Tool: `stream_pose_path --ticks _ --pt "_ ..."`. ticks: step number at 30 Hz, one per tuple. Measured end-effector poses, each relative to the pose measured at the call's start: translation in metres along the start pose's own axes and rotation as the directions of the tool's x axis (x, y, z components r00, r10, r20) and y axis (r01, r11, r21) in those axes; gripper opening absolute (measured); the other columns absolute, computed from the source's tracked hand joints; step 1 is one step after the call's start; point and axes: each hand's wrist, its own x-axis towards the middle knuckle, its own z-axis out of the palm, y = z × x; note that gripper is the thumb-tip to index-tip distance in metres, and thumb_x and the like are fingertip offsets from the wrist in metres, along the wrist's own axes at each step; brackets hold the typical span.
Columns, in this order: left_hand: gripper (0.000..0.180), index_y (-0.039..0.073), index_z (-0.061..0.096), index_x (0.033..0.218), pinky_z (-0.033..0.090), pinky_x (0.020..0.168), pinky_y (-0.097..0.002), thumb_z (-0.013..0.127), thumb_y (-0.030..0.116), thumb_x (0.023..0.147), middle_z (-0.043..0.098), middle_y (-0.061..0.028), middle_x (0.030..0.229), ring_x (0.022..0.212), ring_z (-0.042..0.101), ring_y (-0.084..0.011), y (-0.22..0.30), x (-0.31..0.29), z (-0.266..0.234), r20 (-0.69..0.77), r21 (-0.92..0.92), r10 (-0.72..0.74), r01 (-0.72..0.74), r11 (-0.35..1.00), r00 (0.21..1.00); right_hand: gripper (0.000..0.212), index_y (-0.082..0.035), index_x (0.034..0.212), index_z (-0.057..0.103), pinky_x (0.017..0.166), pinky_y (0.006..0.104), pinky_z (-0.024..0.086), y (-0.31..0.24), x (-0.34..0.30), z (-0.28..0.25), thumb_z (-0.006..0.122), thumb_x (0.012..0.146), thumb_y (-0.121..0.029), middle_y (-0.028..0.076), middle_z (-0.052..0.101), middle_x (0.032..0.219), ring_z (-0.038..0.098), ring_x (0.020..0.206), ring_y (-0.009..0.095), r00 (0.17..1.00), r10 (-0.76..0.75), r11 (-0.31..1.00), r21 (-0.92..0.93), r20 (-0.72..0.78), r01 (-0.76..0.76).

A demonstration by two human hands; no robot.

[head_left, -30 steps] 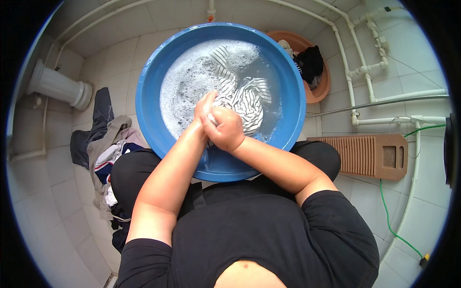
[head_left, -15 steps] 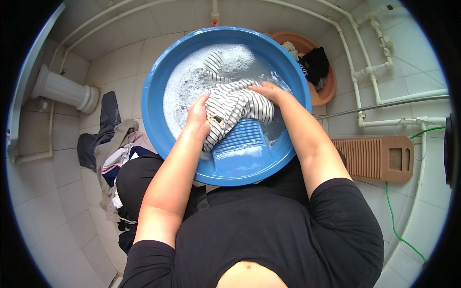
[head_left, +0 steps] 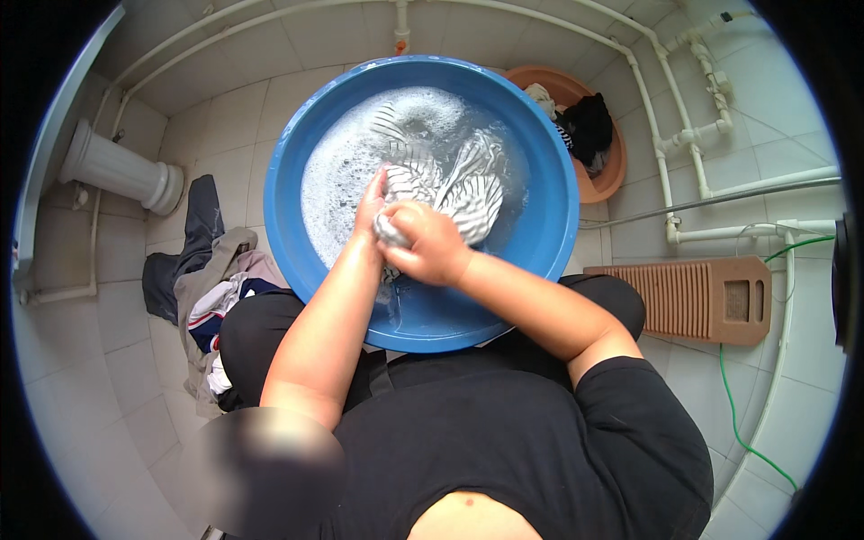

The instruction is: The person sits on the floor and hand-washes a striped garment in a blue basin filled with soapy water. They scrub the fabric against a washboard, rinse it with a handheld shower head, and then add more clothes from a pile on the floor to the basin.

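A person's right hand (head_left: 430,245) is gripping a bunched part of black-and-white striped cloth (head_left: 474,205) beside the left hand (head_left: 371,211) over a blue basin (head_left: 441,328), where white suds (head_left: 331,184) are floating; a ribbed brown washboard (head_left: 666,292) is lying nearby.

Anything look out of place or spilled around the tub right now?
One thing: a clothes pile lies loose on the floor left of the blue tub, while other clothes sit in the orange basin. I see no clear spill or damage. A blurred patch hides part of the lower left.
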Motion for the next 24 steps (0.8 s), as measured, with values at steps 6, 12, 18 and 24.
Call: stream_pose_path --ticks 6,12,18,24 --pt "0.036 0.005 0.050 0.115 0.044 0.089 -0.0358 0.044 0.032 0.092 0.056 -0.0107 0.113 0.105 0.053 -0.0208 -0.020 0.001 -0.008 -0.105 0.435 0.311 -0.238 0.868 0.945 0.023 -0.007 0.064 0.054 0.054 0.0377 0.045 0.023 0.005 0.014 0.068 0.066 -0.024 0.012 0.055 0.066 0.055 0.059 0.031 0.968 -0.108 0.976 -0.210 -0.227 0.060" --pt "0.037 0.009 0.053 0.111 0.048 0.071 -0.0284 0.041 0.038 0.093 0.060 -0.0063 0.099 0.084 0.058 -0.0164 -0.020 -0.001 -0.021 -0.154 0.149 0.077 -0.054 0.987 0.985 0.025 -0.008 0.059 0.053 0.053 0.0382 0.045 0.013 0.016 0.018 0.064 0.070 -0.027 0.013 0.055 0.062 0.055 0.057 0.031 0.947 0.068 0.979 -0.162 -0.315 -0.124" --pt "0.026 0.004 0.060 0.095 0.050 0.069 -0.0327 0.047 0.026 0.089 0.062 -0.0076 0.086 0.076 0.061 -0.0192 -0.007 -0.023 0.021 -0.273 0.322 0.144 -0.051 0.946 0.951 0.024 -0.006 0.068 0.057 0.056 0.0392 0.046 0.023 -0.002 0.014 0.064 0.073 -0.029 0.014 0.057 0.066 0.057 0.062 0.032 0.964 0.066 0.994 -0.067 -0.257 -0.086" --pt "0.027 0.004 0.059 0.100 0.044 0.079 -0.0265 0.048 0.026 0.089 0.060 -0.0068 0.092 0.085 0.057 -0.0143 0.008 -0.047 0.030 0.166 0.714 0.152 -0.225 0.662 0.974 0.039 -0.001 0.084 0.059 0.070 0.0364 0.045 0.095 -0.015 -0.057 0.057 0.080 -0.039 0.018 0.060 0.084 0.058 0.078 0.031 0.810 0.573 0.819 0.080 -0.124 -0.568"
